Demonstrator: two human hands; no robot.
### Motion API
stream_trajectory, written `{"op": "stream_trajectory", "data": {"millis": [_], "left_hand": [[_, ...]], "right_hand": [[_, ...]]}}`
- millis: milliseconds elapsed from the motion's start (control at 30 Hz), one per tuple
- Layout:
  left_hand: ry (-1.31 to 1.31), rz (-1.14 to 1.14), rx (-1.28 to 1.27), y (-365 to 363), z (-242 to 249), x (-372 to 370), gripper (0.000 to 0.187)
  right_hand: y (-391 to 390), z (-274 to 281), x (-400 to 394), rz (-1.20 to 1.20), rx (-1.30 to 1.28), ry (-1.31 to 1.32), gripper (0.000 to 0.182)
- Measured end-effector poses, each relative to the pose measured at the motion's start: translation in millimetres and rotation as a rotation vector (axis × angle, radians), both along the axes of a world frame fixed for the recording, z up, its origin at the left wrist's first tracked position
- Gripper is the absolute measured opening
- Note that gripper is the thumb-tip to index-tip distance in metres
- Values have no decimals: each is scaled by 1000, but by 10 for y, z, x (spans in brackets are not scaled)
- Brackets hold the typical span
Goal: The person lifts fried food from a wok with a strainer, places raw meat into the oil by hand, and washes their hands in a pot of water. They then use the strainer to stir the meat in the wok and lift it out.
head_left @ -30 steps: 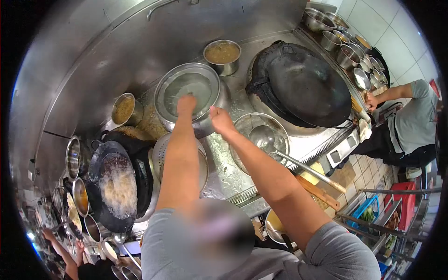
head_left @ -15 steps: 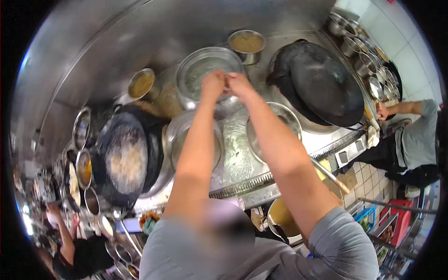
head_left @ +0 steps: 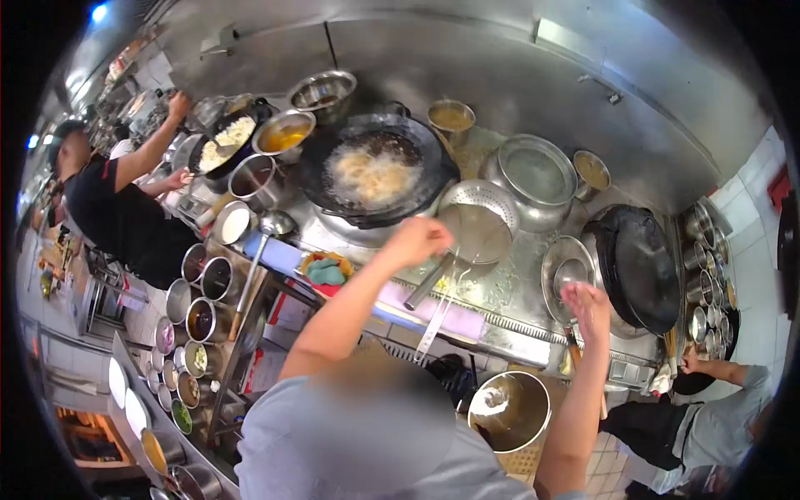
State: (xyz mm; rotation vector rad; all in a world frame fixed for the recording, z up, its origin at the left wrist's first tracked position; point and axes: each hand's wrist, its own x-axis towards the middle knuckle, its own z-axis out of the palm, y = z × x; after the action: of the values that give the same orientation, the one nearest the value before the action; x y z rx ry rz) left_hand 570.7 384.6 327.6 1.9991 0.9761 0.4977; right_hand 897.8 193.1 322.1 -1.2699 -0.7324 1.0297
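My left hand (head_left: pixel 419 242) is raised near the perforated skimmer (head_left: pixel 493 193), its fingers curled together. Whether anything lies in them is hidden. The skimmer rests across a bowl, and its dark handle (head_left: pixel 427 287) slants toward me below the hand. My right hand (head_left: pixel 589 310) hangs with loose, parted fingers beside a metal bowl (head_left: pixel 550 258) with a ladle (head_left: pixel 572 277) in it; I see nothing in its grasp. Left of my hands, pale pieces (head_left: pixel 371 173) bubble in oil in a black wok (head_left: pixel 317 179). A basin of water (head_left: pixel 537 171) stands behind the skimmer.
An overturned-looking dark wok (head_left: pixel 642 271) sits at right. Below the counter edge is a large metal pot (head_left: pixel 510 408). A co-worker in black (head_left: pixel 125 196) cooks at left, and another person in grey (head_left: pixel 725 408) stands at right. Pots of ingredients (head_left: pixel 196 321) line the left side.
My hands were together over the water basin; they have drawn back toward me and apart. The view has swung left, bringing the frying wok nearer the middle.
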Motion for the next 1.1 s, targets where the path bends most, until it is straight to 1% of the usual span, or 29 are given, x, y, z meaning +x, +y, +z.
{"op": "stream_trajectory", "data": {"millis": [100, 167, 200, 267, 300, 333, 367, 400, 433, 467, 500, 533, 567, 600, 633, 667, 700, 733, 767, 800, 833, 867, 900, 933, 967, 1000, 1033, 1067, 1100], "left_hand": [[48, -166, -213, -268, 558, -907, 10], [-14, -401, -371, -380, 1089, -1207, 10], [5, -450, -313, -431, 1394, -1281, 9], [-359, -557, -356, -135, 1422, -1459, 11], [-668, -500, -517, 23, 1298, -1450, 19], [-855, -254, -590, 178, 1111, -1434, 41], [-600, 48, -512, 534, 505, -1472, 55], [-340, 339, -419, 763, 43, -1517, 69], [-383, 356, -523, 390, 143, -1567, 77], [-425, 368, -620, -123, 218, -1666, 85], [-398, 256, -851, -362, 103, -1821, 76], [-427, -11, -858, -469, -374, -1989, 71], [-291, -228, -1139, -692, -555, -2176, 75], [-186, -395, -1266, -896, -792, -2394, 75], [-51, -466, -1269, -1030, -1214, -2637, 74], [252, -410, -1181, -1121, -1690, -2861, 77], [251, -431, -1174, -1016, -1930, -2947, 77], [261, -336, -1168, -884, -2107, -3000, 77], [276, -242, -1167, -778, -2268, -3061, 77], [305, -155, -1181, -767, -2469, -3161, 77], [343, -75, -1200, -809, -2697, -3260, 77], [378, 7, -1208, -795, -2980, -3342, 78], [266, 86, -1271, -615, -3225, -3341, 85], [162, 281, -1129, -452, -3339, -3251, 83], [68, 466, -989, -393, -3413, -3211, 82], [79, 424, -993, -297, -3465, -3158, 82], [-75, 457, -964, -182, -3482, -3055, 75], [-225, 492, -937, -140, -3495, -2967, 70], [-220, 460, -935, -158, -3675, -2950, 70]], "right_hand": [[-526, 450, -379, 95, -37, 2, 20], [-726, 841, -669, 417, 308, -26, 24], [-678, 966, -809, 494, 548, -31, 30], [-417, 1039, -1156, 536, 807, 155, 35], [-123, 924, -1275, 637, 774, 389, 37], [242, 790, -1535, 788, 740, 871, 33], [300, 1054, -2122, 424, 564, 581, 46], [344, 820, -2304, 410, 341, 421, 58], [427, 488, -2459, 394, 119, 257, 74], [322, 210, -2686, 495, 95, 322, 79], [81, -36, -2921, 592, 77, 383, 83], [-270, -143, -3118, 752, -112, 68, 82], [-522, -721, -3079, 980, 6, -290, 77], [-999, -1228, -3193, 943, -393, 103, 67], [-1473, -1386, -3357, 748, -527, 15, 58], [-2122, -2791, -3162, 604, -270, -286, 56], [-2793, -2980, -3117, 539, -780, -514, 52], [-3575, -3167, -3134, 450, -814, -643, 44], [-4700, -4069, -2732, 772, -499, -591, 44], [-5018, -3551, -3029, 855, -898, -839, 33], [-5318, -3467, -3257, 836, -936, -804, 33], [-5702, -3413, -3331, 513, -934, -317, 34], [-5955, -3419, -3369, 167, -860, 138, 35], [-6064, -3452, -3514, -185, -721, 574, 36], [-5715, -3257, -3561, -12, -831, 224, 32], [-5287, -3093, -3580, 357, -896, -464, 30], [-4940, -3015, -3614, 484, -785, -829, 30], [-4636, -3015, -3653, 514, -568, -1066, 32], [-4008, -2697, -3982, 109, -771, -731, 36]]}}
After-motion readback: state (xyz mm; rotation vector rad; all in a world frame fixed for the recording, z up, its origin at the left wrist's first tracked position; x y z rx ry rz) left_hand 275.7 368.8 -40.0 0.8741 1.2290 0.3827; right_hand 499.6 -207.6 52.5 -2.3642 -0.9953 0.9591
